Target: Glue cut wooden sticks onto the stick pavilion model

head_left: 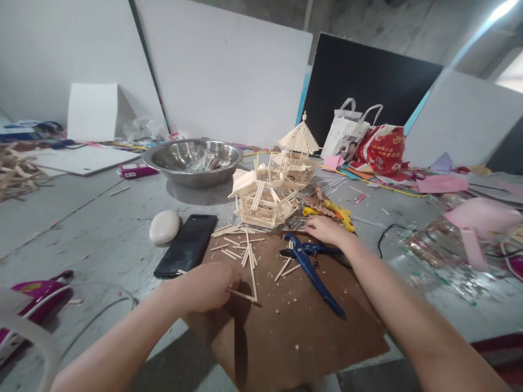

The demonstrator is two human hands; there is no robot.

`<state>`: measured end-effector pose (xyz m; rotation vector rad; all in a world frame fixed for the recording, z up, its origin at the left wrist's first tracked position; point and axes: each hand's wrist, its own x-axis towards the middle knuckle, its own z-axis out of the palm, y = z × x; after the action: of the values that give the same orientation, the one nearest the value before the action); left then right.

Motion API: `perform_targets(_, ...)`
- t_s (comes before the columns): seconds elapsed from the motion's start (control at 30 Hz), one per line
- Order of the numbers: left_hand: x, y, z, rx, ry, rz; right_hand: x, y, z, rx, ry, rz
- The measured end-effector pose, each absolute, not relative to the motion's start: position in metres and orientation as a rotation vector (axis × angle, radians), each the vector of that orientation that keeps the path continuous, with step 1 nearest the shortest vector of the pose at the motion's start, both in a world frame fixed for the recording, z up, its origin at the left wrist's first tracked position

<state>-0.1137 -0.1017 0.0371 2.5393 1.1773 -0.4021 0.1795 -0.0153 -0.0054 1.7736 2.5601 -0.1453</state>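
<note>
My left hand [210, 286] is closed in a pinch on a thin wooden stick [244, 295] over the brown board [294, 326]. Several more loose sticks [241, 247] lie on the board just ahead of it. My right hand [324, 228] reaches forward with its fingers curled down at the board's far edge, beside the yellow glue gun [341, 213] and just beyond the blue cutters [310, 264]; what it holds, if anything, I cannot make out. A model pavilion built of sticks [272, 188] stands just beyond both hands.
A black phone [187, 245] and a white oval stone [164, 226] lie left of the board. A steel bowl [194, 159] sits behind. Bags [368, 141], coloured paper [441, 184] and clear plastic [441, 245] crowd the right. A magenta object [35, 294] is near left.
</note>
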Motion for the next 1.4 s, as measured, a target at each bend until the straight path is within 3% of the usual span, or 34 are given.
perform_targets(0.23,-0.086,-0.071,0.038,2.618,1.446,-0.043,0.176,0.008,-0.007,1.713,2.493,-0.152)
perform_targets(0.5,-0.06,-0.069,-0.004,2.718,1.417,-0.159,0.164,0.013,0.004,1.509,2.461,-0.116)
perform_targets(0.97,-0.068,-0.071,-0.01,2.741,1.323,-0.076,0.17,-0.003,0.04,1.621,2.537,-0.056)
perform_targets(1.2,-0.079,-0.069,0.004,2.742,1.182,-0.108,0.124,-0.028,0.04,1.371,2.796,-0.684)
perform_targets(1.4,-0.098,-0.056,0.016,2.783,1.165,-0.09,0.109,-0.024,0.03,1.588,2.789,-1.036)
